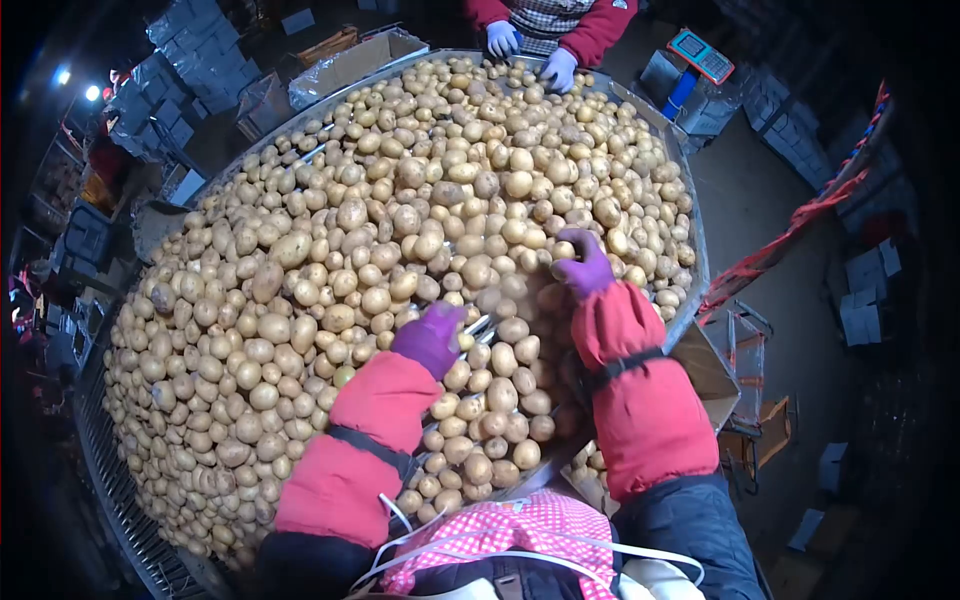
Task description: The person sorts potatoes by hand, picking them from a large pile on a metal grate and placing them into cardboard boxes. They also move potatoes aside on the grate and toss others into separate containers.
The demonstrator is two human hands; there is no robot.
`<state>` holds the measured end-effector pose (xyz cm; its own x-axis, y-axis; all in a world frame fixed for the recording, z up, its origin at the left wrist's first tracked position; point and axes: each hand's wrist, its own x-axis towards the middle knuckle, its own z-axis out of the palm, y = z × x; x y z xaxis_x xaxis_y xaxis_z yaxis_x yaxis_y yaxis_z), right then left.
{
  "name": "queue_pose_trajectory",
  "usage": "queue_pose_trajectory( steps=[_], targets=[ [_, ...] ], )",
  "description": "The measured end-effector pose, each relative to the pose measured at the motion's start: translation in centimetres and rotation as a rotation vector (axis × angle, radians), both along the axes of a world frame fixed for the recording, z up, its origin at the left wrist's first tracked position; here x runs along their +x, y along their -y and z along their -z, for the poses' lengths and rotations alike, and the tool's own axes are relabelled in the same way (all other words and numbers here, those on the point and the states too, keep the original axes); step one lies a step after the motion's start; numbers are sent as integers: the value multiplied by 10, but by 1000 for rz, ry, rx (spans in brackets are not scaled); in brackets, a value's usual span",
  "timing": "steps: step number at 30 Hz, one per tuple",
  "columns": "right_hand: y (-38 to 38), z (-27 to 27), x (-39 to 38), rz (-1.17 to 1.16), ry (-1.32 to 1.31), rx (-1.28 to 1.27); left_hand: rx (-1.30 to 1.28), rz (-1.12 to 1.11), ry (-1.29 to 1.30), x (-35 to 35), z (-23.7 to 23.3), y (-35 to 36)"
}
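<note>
A large heap of potatoes (330,235) fills a wide metal-rimmed table in front of me. My left hand (432,338), in a purple glove, rests low among the potatoes near the middle, beside a small gap showing shiny metal bars (480,328). Its fingers point down and are mostly hidden. To the right, my right hand (585,265), also gloved in purple, has its fingers and thumb bent around a potato (562,250). Between my arms, more potatoes (505,395) lie in a narrow channel leading toward my body. Several potatoes between my hands look smeared by motion.
Across the table, another person's gloved hands (560,70) touch the far edge of the heap. A digital scale (700,55) stands at the back right. An open carton (360,65) sits behind the rim, and a red-wrapped cord (790,225) slants along the right side.
</note>
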<state>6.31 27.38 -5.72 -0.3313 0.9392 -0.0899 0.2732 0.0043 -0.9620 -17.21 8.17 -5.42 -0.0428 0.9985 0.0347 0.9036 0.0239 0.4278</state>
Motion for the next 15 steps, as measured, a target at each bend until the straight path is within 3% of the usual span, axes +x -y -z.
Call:
queue_pose_trajectory(
  steps=[1,2,3,4,6,8,10,11,14,15],
  targets=[
    [20,-9,17,19,-318,-260,101,-72,118,5,-1,2],
    [33,22,37,46,-575,-342,204,-142,234,12,-2,3],
    [63,16,45,84,-838,-493,206,-201,481,22,-7,7],
    [95,-1,44,128,-1109,-645,216,-172,543,44,-31,13],
    [139,-26,48,357,-1247,-863,157,-146,738,90,-66,25],
    [173,-40,53,377,-1294,-902,295,-16,573,131,-58,33],
    [193,-37,62,341,-1285,-885,155,75,627,168,-67,43],
    [207,-46,65,448,-1162,-820,131,137,599,180,-62,50],
    [223,-36,96,502,-1302,-839,101,214,651,205,-75,67],
    [230,-45,108,480,-1236,-775,99,223,695,211,-80,72]
  ],
)
